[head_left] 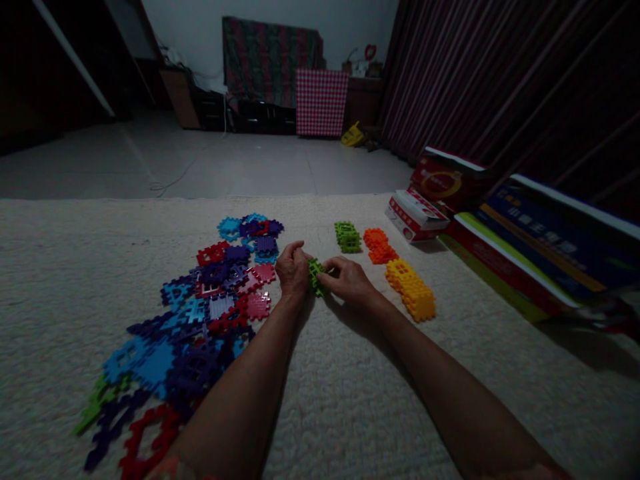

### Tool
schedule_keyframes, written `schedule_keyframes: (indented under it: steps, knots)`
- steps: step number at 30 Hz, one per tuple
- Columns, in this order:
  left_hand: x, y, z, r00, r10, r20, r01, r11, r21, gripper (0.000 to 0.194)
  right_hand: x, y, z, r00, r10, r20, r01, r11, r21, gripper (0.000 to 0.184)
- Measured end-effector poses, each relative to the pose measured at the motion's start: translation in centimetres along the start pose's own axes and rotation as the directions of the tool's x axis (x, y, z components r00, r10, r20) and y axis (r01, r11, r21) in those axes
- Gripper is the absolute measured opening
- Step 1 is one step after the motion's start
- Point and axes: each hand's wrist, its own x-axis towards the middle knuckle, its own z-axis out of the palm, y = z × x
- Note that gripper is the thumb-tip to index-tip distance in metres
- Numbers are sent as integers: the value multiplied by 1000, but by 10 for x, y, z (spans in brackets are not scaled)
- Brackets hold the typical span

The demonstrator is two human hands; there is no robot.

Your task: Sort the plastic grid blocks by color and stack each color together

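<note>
Both hands meet over the cream carpet around a small bunch of green interlocking plastic pieces [315, 274]. My left hand [293, 269] is closed on the left side of the green pieces. My right hand [347, 280] pinches them from the right with fingers curled. A loose pile of flat puzzle-like pieces [210, 300] in blue, purple, red and pink lies just left of my left hand. Past my hands sit a green stack [347, 237], an orange stack [379, 245] and a yellow stack [411, 289].
Cardboard boxes [417, 213] and large flat boxes [540, 253] line the carpet's right side below a dark curtain. The carpet's far edge [150, 199] meets a tiled floor with a cable. Furniture and a checked cloth [321, 102] stand at the far wall.
</note>
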Motion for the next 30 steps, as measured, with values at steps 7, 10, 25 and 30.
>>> schedule_keyframes:
  steps: [7, 10, 25, 30]
  knots:
    - [-2, 5, -1, 1000, 9, -8, -8, 1000, 9, 36, 5, -2, -13, 975, 191, 117, -214, 945, 247, 10]
    - [-2, 7, 0, 1000, -11, -15, 11, 1000, 14, 35, 11, -1, -30, 979, 189, 71, -201, 949, 244, 16]
    - [-5, 9, 1, 998, -65, 14, 65, 998, 6, 36, -8, 5, -62, 982, 105, 155, -15, 871, -491, 29]
    - [-6, 14, -1, 997, -72, 11, 72, 997, 20, 35, -12, 1, -57, 983, 115, 142, -37, 887, -460, 20]
